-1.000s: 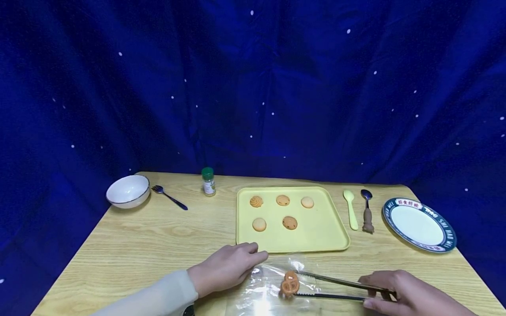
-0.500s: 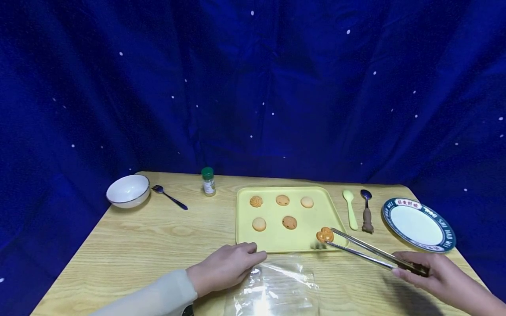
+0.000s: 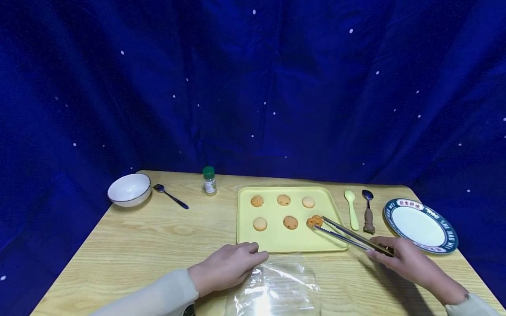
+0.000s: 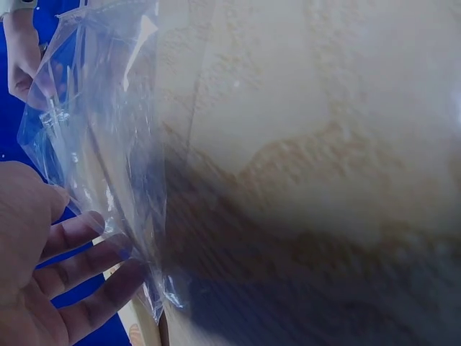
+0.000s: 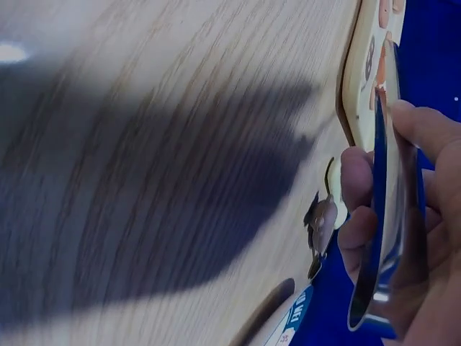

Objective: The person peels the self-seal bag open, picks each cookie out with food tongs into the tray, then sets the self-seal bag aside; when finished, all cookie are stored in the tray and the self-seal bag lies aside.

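Note:
My right hand [image 3: 407, 261] grips metal tongs [image 3: 352, 237], whose tips hold a pretzel-shaped cookie [image 3: 315, 221] at the right of the yellow tray [image 3: 272, 244]. Several other cookies lie there, among them a swirled cookie [image 3: 257, 201] and a chip-dotted cookie [image 3: 290, 222]. In the right wrist view the tongs [image 5: 392, 209] run between thumb and fingers. My left hand [image 3: 229, 268] rests at the left edge of a clear plastic bag [image 3: 284, 285] in front of the tray. Seen from the left wrist, its spread fingers [image 4: 94, 274] touch the bag's edge.
A white bowl [image 3: 129, 189], a fork [image 3: 171, 195] and a green-capped jar [image 3: 209, 181] stand or lie at the back left. To the tray's right are a pale green spoon [image 3: 351, 210], a brown-handled spoon [image 3: 369, 215] and a patterned plate [image 3: 419, 224]. A dark blue curtain [image 3: 253, 87] hangs behind.
The tongs have carried the pretzel-shaped cookie from the plastic bag up and right over the tray, then slightly back and left. My left hand has stayed in place.

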The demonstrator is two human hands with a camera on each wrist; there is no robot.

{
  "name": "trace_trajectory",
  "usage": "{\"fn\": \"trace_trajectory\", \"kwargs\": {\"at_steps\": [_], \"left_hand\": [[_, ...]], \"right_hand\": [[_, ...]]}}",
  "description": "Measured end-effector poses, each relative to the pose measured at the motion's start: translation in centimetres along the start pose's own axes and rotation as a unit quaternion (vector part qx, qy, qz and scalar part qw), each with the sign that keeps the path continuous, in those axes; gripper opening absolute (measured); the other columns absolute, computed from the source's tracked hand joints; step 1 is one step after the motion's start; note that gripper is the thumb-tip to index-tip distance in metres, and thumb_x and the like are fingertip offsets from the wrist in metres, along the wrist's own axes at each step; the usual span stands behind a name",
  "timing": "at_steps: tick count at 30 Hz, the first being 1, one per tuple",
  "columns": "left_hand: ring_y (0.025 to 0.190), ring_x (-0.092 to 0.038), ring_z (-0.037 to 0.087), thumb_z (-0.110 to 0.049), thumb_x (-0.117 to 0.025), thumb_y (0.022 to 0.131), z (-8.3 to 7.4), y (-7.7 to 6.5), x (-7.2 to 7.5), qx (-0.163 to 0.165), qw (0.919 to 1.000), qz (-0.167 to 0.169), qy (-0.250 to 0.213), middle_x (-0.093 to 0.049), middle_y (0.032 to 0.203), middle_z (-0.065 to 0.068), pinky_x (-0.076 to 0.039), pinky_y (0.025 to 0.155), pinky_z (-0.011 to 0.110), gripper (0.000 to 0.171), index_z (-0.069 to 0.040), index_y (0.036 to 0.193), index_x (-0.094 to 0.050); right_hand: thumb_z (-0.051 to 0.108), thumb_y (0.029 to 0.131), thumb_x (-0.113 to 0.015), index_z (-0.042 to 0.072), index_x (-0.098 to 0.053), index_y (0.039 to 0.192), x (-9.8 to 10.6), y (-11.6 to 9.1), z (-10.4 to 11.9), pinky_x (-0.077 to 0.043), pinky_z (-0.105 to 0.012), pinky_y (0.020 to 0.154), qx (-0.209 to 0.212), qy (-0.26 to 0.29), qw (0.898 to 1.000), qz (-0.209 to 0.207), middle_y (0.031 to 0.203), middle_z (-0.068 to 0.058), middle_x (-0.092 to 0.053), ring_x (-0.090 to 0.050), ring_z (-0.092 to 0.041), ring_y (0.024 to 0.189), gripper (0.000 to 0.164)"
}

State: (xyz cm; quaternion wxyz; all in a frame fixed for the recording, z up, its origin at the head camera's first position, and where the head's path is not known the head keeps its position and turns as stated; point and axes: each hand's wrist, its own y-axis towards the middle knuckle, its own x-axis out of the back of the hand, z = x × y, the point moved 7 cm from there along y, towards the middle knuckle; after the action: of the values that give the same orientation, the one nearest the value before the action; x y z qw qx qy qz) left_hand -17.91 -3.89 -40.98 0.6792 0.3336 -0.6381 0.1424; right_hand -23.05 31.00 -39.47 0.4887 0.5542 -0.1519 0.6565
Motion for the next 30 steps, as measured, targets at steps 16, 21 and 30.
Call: {"fn": "trace_trajectory", "kwargs": {"at_steps": [16, 21, 30], "left_hand": [[0.065, -0.047, 0.005, -0.017, -0.059, 0.093, -0.03, 0.12, 0.01, 0.001, 1.0000, -0.005, -0.003, -0.046, 0.077, -0.010, -0.032, 0.048, 0.017, 0.012, -0.024, 0.093, -0.049], [0.064, -0.047, 0.005, -0.018, -0.057, 0.095, -0.04, 0.15, 0.09, -0.002, 1.0000, -0.006, -0.007, -0.046, 0.076, -0.009, -0.033, 0.049, 0.017, 0.009, -0.024, 0.093, -0.050], [0.066, -0.051, 0.006, -0.019, -0.057, 0.094, -0.15, 0.09, 0.10, 0.001, 1.0000, -0.004, 0.004, -0.047, 0.076, -0.009, -0.034, 0.048, 0.018, 0.009, -0.024, 0.092, -0.050]], "right_hand": [[0.022, 0.080, -0.078, 0.009, -0.068, 0.098, -0.65, 0.22, -0.68, -0.039, -0.020, 0.054, -0.043, -0.020, 0.999, 0.013, 0.071, 0.014, -0.060, -0.044, 0.010, 0.064, 0.023], [0.020, 0.080, -0.078, 0.009, -0.067, 0.097, -0.51, 0.18, -0.74, -0.039, -0.019, 0.053, -0.042, -0.015, 0.999, 0.008, 0.069, 0.015, -0.059, -0.044, 0.010, 0.062, 0.023], [0.028, 0.084, -0.075, 0.008, -0.066, 0.107, -0.74, 0.56, -0.79, -0.038, -0.020, 0.053, -0.081, -0.018, 0.995, 0.050, 0.076, 0.007, -0.063, -0.042, 0.007, 0.059, 0.032]]}}
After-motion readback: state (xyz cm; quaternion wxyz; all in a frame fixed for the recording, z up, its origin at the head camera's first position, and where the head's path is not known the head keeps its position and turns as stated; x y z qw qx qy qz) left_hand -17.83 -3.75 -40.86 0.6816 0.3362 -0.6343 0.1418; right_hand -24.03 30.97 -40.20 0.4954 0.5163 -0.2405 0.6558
